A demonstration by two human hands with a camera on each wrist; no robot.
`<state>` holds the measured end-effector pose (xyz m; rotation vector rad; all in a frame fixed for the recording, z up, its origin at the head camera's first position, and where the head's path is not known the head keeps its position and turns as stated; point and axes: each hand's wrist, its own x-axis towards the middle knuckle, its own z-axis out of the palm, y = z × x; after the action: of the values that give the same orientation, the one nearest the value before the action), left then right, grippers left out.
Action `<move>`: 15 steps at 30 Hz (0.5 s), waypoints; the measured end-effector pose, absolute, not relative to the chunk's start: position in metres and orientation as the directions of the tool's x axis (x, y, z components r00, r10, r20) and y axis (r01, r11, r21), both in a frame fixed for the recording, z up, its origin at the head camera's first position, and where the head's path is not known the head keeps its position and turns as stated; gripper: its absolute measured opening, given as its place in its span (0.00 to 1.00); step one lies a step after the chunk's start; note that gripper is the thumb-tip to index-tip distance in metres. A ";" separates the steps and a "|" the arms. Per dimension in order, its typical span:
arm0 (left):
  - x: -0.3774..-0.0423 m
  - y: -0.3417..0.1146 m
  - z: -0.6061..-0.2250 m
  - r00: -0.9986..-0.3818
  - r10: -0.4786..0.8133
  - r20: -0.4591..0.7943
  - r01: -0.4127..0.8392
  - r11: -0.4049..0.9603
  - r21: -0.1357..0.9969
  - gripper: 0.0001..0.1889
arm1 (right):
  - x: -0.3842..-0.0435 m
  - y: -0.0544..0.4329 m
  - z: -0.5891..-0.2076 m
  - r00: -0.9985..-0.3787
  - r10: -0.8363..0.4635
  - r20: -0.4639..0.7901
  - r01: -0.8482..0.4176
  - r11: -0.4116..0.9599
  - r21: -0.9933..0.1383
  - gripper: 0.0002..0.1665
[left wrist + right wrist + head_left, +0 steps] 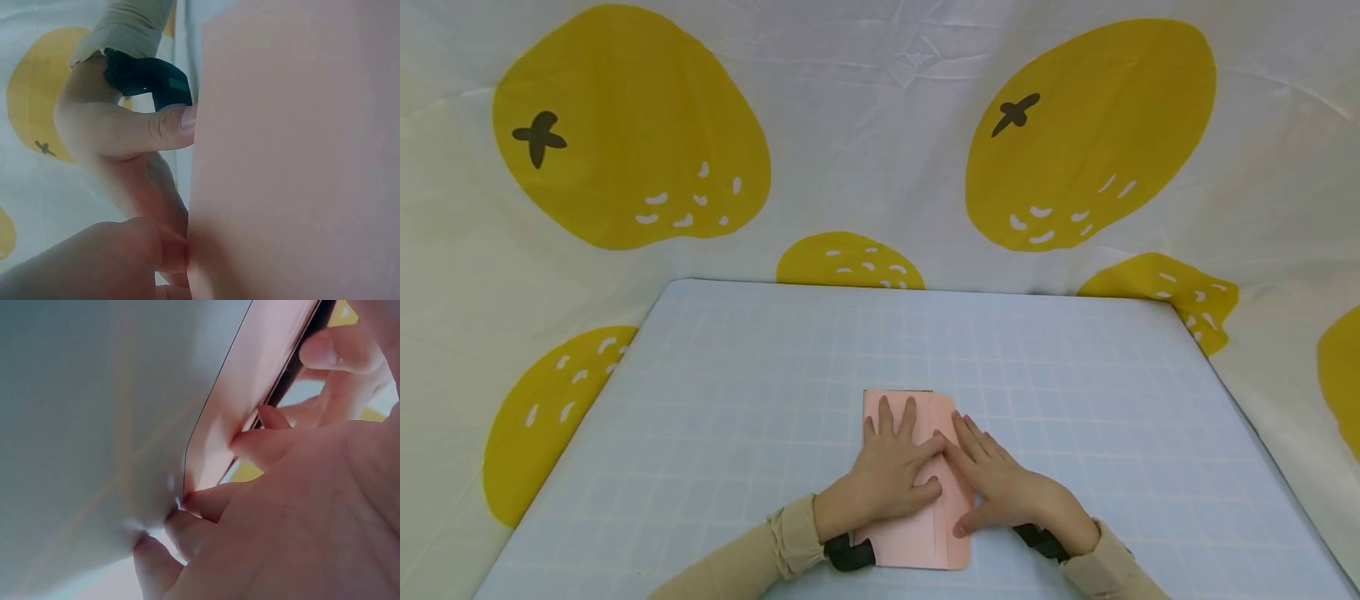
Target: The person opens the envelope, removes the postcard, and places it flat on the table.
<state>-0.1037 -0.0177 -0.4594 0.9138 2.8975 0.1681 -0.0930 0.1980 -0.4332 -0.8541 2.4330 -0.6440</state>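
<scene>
Paper, where?

Table, six o'clock. Left hand spread flat on it; right hand, fingers extended, at its three o'clock flap. Neither grips.

Technique?

Left steady; press evenly.

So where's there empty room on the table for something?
The table is bare from the pink sheet to the far edge; also from left sleeve to left edge, and right sleeve to right edge. It's crowded on the sheet: left grip and right grip are close together.
</scene>
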 end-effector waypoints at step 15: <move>-0.106 -0.018 -0.458 -0.820 0.571 -0.038 0.553 0.807 0.209 0.26 | -0.092 0.197 -0.434 -0.689 -0.667 -0.284 -0.443 0.698 -0.563 0.67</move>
<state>-0.1062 -0.0183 -0.4577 0.9022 2.8918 0.2880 -0.0924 0.1968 -0.4335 -0.8532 2.4324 -0.6342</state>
